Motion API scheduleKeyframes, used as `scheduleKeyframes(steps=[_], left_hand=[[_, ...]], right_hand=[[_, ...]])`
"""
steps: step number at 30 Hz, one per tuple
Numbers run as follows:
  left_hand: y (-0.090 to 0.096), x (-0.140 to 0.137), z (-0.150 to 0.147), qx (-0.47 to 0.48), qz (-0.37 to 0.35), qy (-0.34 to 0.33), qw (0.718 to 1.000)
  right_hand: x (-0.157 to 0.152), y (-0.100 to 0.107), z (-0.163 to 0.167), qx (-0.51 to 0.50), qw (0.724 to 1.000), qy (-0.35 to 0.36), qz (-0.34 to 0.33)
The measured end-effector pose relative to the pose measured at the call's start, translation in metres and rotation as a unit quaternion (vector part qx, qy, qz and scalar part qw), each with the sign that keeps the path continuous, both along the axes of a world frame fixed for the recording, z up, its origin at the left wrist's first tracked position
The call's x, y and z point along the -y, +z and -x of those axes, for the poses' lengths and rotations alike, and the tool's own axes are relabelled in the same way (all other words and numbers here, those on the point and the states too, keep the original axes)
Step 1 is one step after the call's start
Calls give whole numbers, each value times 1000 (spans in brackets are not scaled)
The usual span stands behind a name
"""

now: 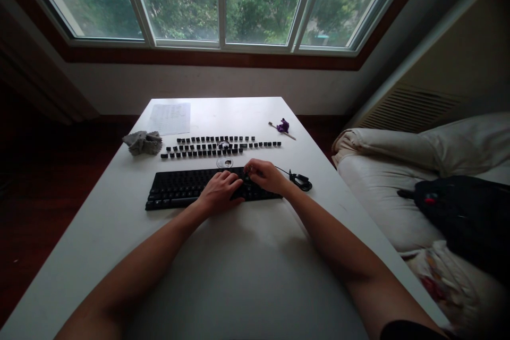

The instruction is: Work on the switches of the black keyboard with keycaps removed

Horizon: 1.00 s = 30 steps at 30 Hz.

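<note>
A black keyboard (181, 188) lies across the white table, and part of its upper area looks bare of keycaps. My left hand (221, 188) rests flat on its right-middle part, fingers stretched and thumb toward the near edge. Over the right part of the keyboard, my right hand (263, 174) is closed in a pinch. What sits between those fingertips is too small to make out. Behind the keyboard stand rows of loose black keycaps (195, 154). A small clear round dish (225, 162) with something tiny in it lies between them and the keyboard.
A grey cloth (142, 143) lies at the left edge, near a printed sheet of paper (171, 118). Toward the back right are a brush (282, 130) and a purple crumpled item (283, 125). A coiled black cable (300, 181) lies right of the keyboard.
</note>
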<state>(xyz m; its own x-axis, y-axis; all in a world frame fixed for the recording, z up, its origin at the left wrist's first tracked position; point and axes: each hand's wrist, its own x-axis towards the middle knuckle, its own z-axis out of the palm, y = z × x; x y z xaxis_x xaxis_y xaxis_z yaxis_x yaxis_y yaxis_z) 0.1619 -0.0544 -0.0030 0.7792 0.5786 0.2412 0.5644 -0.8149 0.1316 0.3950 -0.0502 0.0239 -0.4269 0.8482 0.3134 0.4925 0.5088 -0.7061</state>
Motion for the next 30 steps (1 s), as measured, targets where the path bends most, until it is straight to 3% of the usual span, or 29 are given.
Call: scheduleKeyframes(steps=[5,10,17,25,30], left_hand=[[0,-1,1,-2,2,-2,1000],[-1,-1,1,-6,0,0,1000],[0,-1,1,-11,0,1,1000],[-1,-1,1,0,5,1,1000],[-1,-1,1,-2,5,-1,1000]], right_hand=[[-1,0,-1,-43,999,1,10],[0,5,0,-61,997,46,7],[-5,-5,-3,-69,994,-82,34],[-11,-9,-5,-152,976,-124,93],[-7,-9,2,-92,987,-118,51]])
